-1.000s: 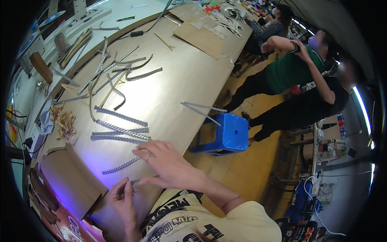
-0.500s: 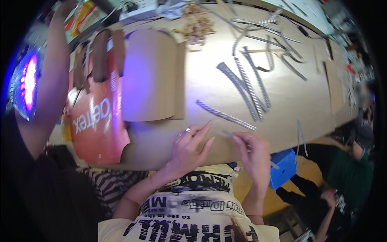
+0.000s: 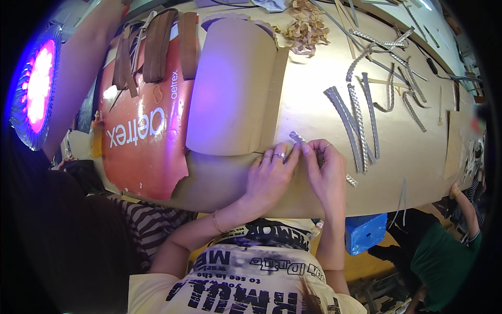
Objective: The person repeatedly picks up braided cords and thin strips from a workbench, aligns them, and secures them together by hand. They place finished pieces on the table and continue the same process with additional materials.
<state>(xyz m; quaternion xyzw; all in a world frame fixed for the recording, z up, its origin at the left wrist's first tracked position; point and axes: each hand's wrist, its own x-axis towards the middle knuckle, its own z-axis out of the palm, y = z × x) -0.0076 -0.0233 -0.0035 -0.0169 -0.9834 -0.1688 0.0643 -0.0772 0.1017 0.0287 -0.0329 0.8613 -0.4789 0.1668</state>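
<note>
Close to the table's near edge, a short silver-grey braided strap (image 3: 296, 137) lies slanted, its middle covered by my right hand (image 3: 327, 170). Its other end shows just past that hand. My right thumb and index finger pinch near the strap's left end. Pressed in from the other side, my left hand (image 3: 272, 178) has its fingers curled and close together, the index tip meeting my right thumb at the strap. Whatever thin piece may lie between the fingertips is hidden. Several more braided straps (image 3: 355, 120) lie crossed beyond my right hand.
At the left, brown straps (image 3: 159, 47) lie over an orange printed sheet (image 3: 141, 157). Beside it stands a curved cardboard form (image 3: 230, 94), with tan scraps (image 3: 306, 29) behind. A blue stool (image 3: 366, 234) is below the table's edge. Other people are at both sides; a lit round fan-like device (image 3: 39, 86) glows left.
My hands have come together on the braided strap and moved over it. The thin grey strip that my right fingers pinched is no longer visible. The whole view has shifted left.
</note>
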